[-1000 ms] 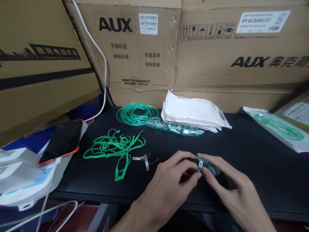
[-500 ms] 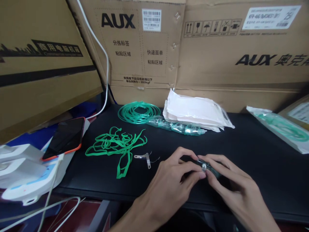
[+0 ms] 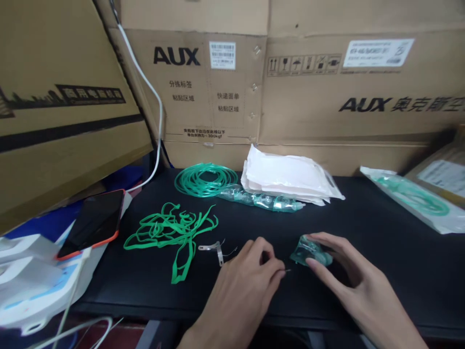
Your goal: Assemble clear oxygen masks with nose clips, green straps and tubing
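My right hand [image 3: 348, 271] grips a clear green oxygen mask [image 3: 308, 251] between thumb and fingers, low over the black tabletop. To its left my left hand [image 3: 250, 271] is closed in a pinch, apart from the mask. A thin metal strip [image 3: 288, 270] pokes out from its fingertips; most of it is hidden. Just beyond the left hand lie flat metal strips [image 3: 215, 248] with slots and fine wires. Farther left is a tangle of green elastic straps [image 3: 174, 230].
At the back lie a coil of green tubing [image 3: 205, 179], a row of clear green masks [image 3: 261, 198] and white packets [image 3: 286, 172]. A packaged mask set [image 3: 417, 196] is at right. A phone [image 3: 92, 223] and white power strip [image 3: 36, 291] lie left. Cardboard boxes [image 3: 305, 121] stand behind.
My hands, together at the mask before, are now apart. The left has drawn away to the left with the thin strip; the right keeps the mask. The view has tilted up slightly.
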Demonstrator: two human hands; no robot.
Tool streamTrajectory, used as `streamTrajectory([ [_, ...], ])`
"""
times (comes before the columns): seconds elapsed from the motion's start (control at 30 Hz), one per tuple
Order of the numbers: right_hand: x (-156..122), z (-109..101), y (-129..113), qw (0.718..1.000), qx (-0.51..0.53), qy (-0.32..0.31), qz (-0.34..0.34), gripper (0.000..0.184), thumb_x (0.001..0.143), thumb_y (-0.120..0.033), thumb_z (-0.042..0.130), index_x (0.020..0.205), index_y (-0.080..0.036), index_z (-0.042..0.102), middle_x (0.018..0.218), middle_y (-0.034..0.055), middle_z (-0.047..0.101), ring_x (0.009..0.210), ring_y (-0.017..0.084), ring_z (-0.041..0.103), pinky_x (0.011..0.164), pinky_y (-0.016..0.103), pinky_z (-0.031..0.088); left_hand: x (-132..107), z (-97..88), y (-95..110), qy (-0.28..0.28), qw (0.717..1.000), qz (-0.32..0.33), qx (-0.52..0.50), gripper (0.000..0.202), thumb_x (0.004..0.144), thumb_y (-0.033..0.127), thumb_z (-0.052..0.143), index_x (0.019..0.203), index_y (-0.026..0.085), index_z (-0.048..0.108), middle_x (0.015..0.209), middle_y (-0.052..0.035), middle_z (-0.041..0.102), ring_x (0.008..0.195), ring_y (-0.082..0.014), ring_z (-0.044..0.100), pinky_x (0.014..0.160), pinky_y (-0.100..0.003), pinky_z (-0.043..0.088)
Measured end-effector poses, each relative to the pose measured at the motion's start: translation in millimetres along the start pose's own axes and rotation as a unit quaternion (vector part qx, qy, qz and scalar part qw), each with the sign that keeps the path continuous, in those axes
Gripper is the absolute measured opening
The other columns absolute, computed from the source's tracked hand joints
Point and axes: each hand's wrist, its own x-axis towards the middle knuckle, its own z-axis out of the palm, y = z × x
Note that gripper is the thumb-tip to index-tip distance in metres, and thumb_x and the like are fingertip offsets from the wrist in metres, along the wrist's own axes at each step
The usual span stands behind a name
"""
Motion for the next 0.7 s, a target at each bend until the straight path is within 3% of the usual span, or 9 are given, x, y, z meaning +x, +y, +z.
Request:
streamTrajectory([
  [0.1, 4.9, -12.4, 13.5, 0.993, -0.085, 0.020, -0.077, 0.032, 0.096, -0.045, 0.066, 0.125, -0.032, 0.065, 0.131, 0.0047, 0.067, 0.118, 0.027, 0.067, 0.100, 0.042, 0.057, -20.8, -9.7, -15.0, 0.014, 0.999, 0.006, 0.050, 0.027, 0.107, 0.021, 0.043, 0.101, 0.023, 0.069, 0.097, -0.0040, 0.064, 0.080, -0.0221, 0.070, 0.066, -0.034, 0.059],
  [0.2, 14.8, -24.5, 24.6, 0.970, -0.186, 0.048, -0.147, 0.029, 0.100, -0.046, 0.060, 0.123, -0.031, 0.069, 0.126, 0.0086, 0.064, 0.110, 0.030, 0.067, 0.090, 0.045, 0.059, -40.0, -22.6, -34.7, 0.052, 0.991, -0.007, 0.123, 0.041, 0.111, 0.029, 0.031, 0.105, 0.025, 0.072, 0.093, -0.0038, 0.069, 0.079, -0.0221, 0.074, 0.064, -0.032, 0.060],
  [0.37, 46.5, -24.7, 37.3, 0.953, -0.265, 0.019, -0.145, 0.035, 0.100, -0.046, 0.056, 0.126, -0.027, 0.069, 0.115, 0.0116, 0.064, 0.102, 0.031, 0.066, 0.087, 0.051, 0.058, -51.7, -36.4, -56.0, 0.078, 0.971, -0.053, 0.218, 0.038, 0.110, 0.033, 0.035, 0.126, 0.027, 0.069, 0.112, -0.0050, 0.075, 0.097, -0.0246, 0.077, 0.070, -0.028, 0.063],
  [0.5, 77.4, -13.9, 41.6, 0.953, -0.268, 0.014, -0.144, 0.033, 0.101, -0.037, 0.052, 0.127, -0.025, 0.069, 0.115, 0.0117, 0.068, 0.097, 0.029, 0.068, 0.083, 0.047, 0.059, -39.9, -21.6, -42.9, 0.104, 0.968, 0.002, 0.228, 0.040, 0.109, 0.032, 0.041, 0.146, 0.025, 0.055, 0.109, -0.0065, 0.077, 0.089, -0.0219, 0.078, 0.067, -0.023, 0.062],
  [0.6, 90.8, -7.6, 40.4, 0.955, -0.258, 0.012, -0.146, 0.033, 0.100, -0.031, 0.051, 0.129, -0.025, 0.066, 0.118, 0.0111, 0.069, 0.097, 0.028, 0.071, 0.084, 0.044, 0.059, -20.6, 1.6, -20.4, 0.067, 0.978, 0.065, 0.187, 0.033, 0.104, 0.027, 0.051, 0.134, 0.025, 0.063, 0.098, -0.0041, 0.077, 0.083, -0.0207, 0.078, 0.059, -0.020, 0.059],
  [0.7, 90.6, -5.0, 37.3, 0.957, -0.253, 0.017, -0.143, 0.033, 0.098, -0.028, 0.054, 0.128, -0.024, 0.066, 0.120, 0.0112, 0.071, 0.104, 0.028, 0.071, 0.089, 0.045, 0.059, 0.7, 22.6, -2.7, 0.005, 0.988, 0.085, 0.126, 0.023, 0.095, 0.023, 0.063, 0.116, 0.028, 0.071, 0.088, -0.0005, 0.076, 0.074, -0.0217, 0.077, 0.055, -0.023, 0.058],
])
